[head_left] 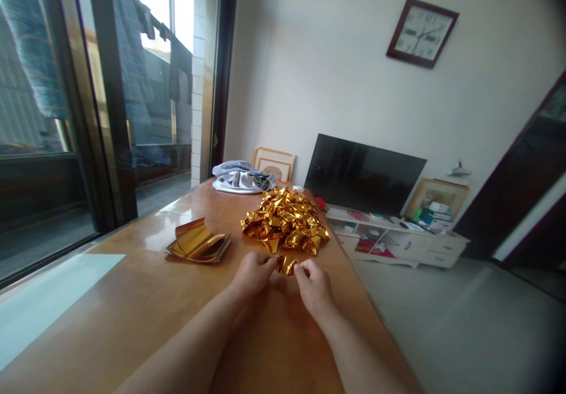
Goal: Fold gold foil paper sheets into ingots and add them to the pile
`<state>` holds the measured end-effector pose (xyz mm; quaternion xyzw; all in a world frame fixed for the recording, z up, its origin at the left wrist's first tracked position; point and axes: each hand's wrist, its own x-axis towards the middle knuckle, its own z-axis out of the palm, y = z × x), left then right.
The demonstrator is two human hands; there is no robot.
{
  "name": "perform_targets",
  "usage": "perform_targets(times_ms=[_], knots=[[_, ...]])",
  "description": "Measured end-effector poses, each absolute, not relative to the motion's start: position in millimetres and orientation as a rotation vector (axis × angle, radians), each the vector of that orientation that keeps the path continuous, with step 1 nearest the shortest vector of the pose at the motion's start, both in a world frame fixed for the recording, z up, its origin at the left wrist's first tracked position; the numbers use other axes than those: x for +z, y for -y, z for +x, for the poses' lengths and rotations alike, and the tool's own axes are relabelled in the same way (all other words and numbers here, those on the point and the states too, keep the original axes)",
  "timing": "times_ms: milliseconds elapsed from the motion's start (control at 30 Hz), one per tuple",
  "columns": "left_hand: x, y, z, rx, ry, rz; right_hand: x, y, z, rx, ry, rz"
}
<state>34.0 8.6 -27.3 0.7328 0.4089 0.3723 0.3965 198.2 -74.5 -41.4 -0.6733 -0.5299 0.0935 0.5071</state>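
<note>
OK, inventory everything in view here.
Wooden table: one, brown, foreground
Foil pile: many folded pieces, gold, on table
Foil sheets: one stack, gold, left of pile
Foil piece: one, gold, near pile
Cloth bundle: one, grey, on table
Hanging clothes: several, bluish, left
Television: one, black, beyond table
Cabinet: one, white, below television
Framed pictures: at least two, tan, flanking television
Wall clock: one, brown-framed, upper right
Left hand: one, bare, on foil piece
Right hand: one, bare, on foil piece

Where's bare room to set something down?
Widest: the table left of the left forearm, nearer than the foil stack. A narrow strip separates stack from foil pile. Crowded: around the pile, cloth bundle behind, left hand and right hand close in front.
</note>
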Motion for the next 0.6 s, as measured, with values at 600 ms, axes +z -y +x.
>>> perform_targets(times_ms=[600], knots=[[-3.4,8.4,25.6,0.707,-0.391,1.453,15.3,86.9,194.4,0.798,0.928,-1.53]])
